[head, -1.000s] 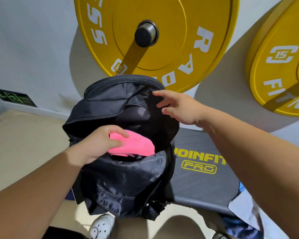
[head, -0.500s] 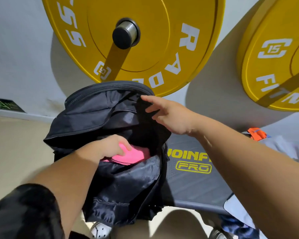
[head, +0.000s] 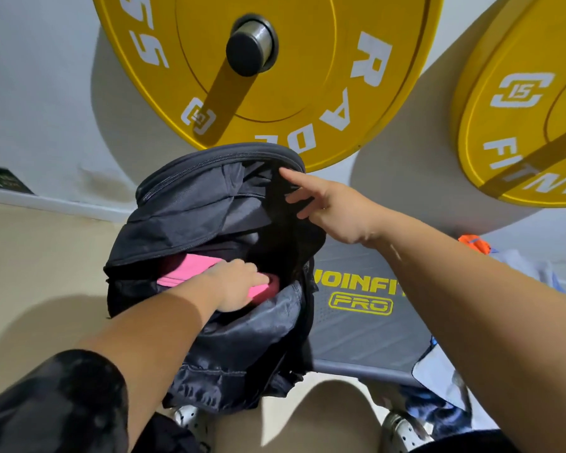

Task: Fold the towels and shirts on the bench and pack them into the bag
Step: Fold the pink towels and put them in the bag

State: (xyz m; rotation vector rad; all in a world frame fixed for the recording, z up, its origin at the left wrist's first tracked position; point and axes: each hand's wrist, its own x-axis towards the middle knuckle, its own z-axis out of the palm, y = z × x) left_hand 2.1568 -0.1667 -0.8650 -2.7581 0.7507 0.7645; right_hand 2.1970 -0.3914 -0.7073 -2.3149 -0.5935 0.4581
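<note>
Bag: black and soft-sided, standing on the end of the bench with its mouth open toward me and its walls slumping.
Pink towel: folded, inside the bag's mouth just below the rim, partly under my palm.
Left hand: inside the bag's mouth, fingers together and curled over the towel. Thumb hidden.
Right hand: at the bag's upper flap, fingers apart, index tip on the zip rim. Props the flap back and grips nothing.
Handling: I judge the towel light, limp and not fragile. The fold will likely spring loose if held by one corner, so hold it flat across the middle. The bag fabric looks slick and sags shut unless propped.
Left to pack: pale cloth lies right of the bag, well apart from it.
</note>
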